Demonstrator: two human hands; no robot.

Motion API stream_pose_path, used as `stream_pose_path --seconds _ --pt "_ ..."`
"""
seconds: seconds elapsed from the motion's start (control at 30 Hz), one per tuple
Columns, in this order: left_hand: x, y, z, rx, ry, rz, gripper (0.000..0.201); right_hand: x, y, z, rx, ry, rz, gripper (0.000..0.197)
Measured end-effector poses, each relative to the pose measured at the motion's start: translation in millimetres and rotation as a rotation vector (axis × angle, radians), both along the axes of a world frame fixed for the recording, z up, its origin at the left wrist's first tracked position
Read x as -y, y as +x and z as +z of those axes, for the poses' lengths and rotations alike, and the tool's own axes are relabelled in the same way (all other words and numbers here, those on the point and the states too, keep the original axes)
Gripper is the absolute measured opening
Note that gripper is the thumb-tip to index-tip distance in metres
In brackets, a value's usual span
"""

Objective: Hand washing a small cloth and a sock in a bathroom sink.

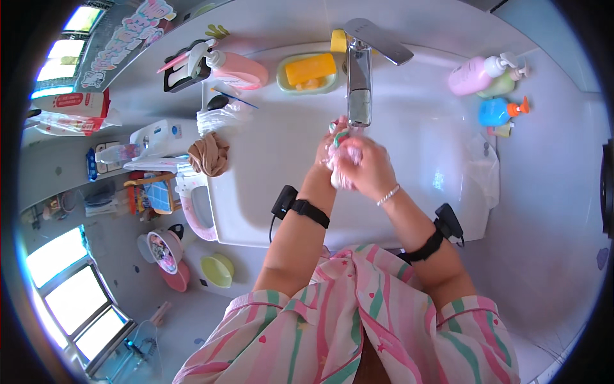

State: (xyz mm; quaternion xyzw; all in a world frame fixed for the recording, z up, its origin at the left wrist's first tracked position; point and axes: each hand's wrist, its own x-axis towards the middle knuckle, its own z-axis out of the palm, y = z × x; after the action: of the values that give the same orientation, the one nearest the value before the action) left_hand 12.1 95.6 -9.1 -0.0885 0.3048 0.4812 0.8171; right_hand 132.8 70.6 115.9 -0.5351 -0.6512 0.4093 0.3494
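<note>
My left hand (325, 150) and my right hand (373, 168) are close together over the white basin (275, 173), just below the spout of the chrome faucet (359, 80). Between them they grip a small bunched wet cloth (341, 178), pink and white with a bit of green. My right fingers press into it from the right side, while the left fingers wrap it from the left and are partly covered. Whether water is running is hard to make out. Nearest to the hands at the back rim is a green soap dish (328, 86) holding a yellow-orange bar (311, 68).
Pump bottles line the basin's right rim: a pink one (470, 77) and a blue one (492, 112). At left are a pink pump bottle (236, 70), a brown cloth (209, 155) and a white cloth (220, 118). A green bowl (218, 271) sits low at left.
</note>
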Motion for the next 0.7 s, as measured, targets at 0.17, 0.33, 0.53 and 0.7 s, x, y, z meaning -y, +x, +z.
stream_pose_path --seconds 0.17,0.33,0.53,0.7 --pt "0.6 24.9 48.1 -0.336 -0.056 -0.041 0.044 -45.3 29.5 -42.4 0.142 -0.168 -0.197 0.024" --pt "4.7 -7.1 88.9 -0.158 -0.014 0.048 0.046 -52.2 72.4 -70.8 -0.273 -0.562 -0.156 0.018" --pt "7.2 -24.0 113.9 0.082 0.12 0.105 0.047 -29.1 73.0 -69.7 -0.24 -0.185 0.356 0.052" --pt "11.1 10.8 104.1 0.145 0.039 0.018 0.04 -18.8 45.2 -112.9 -0.127 -0.033 0.162 0.063"
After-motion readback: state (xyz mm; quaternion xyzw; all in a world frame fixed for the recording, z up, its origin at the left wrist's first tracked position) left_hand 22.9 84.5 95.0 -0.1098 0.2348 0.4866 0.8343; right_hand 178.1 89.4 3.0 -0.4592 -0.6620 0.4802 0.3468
